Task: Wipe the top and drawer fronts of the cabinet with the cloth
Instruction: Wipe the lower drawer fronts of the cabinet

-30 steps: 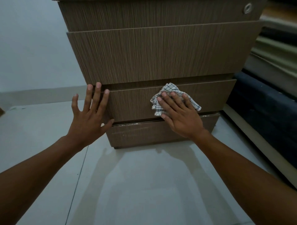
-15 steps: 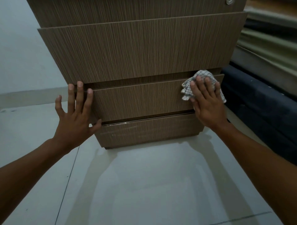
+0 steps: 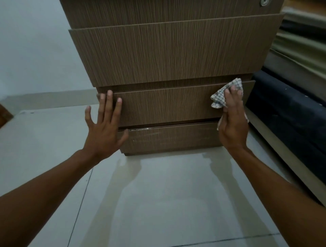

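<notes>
The wood-grain cabinet (image 3: 169,58) fills the upper half of the view, its drawer fronts stacked one below another. The right hand (image 3: 232,123) sits at about three o'clock from the centre of the view, at the right end of the third drawer front (image 3: 164,105), with the checked cloth (image 3: 220,98) bunched under its fingers; the cloth sticks out at the hand's eleven o'clock and a corner of it shows below the palm, lapping over the seam above the bottom drawer front (image 3: 169,137). The fingers curl over the cloth and press it to the wood — a hold rather than a flat palm. The left hand (image 3: 104,127) is at roughly nine o'clock, open with fingers spread and holding nothing; its fingertips lie on the left end of the same third drawer front, near the top corner, while the thumb points toward the left end of the bottom drawer front. The two hands are well apart, with bare drawer front between them. A round metal lock (image 3: 264,2) shows at one o'clock on the top drawer front. Pale floor tiles (image 3: 158,202) run beneath both forearms, and a dark blue cushioned edge (image 3: 285,105) lies just beside the cabinet at three o'clock.
</notes>
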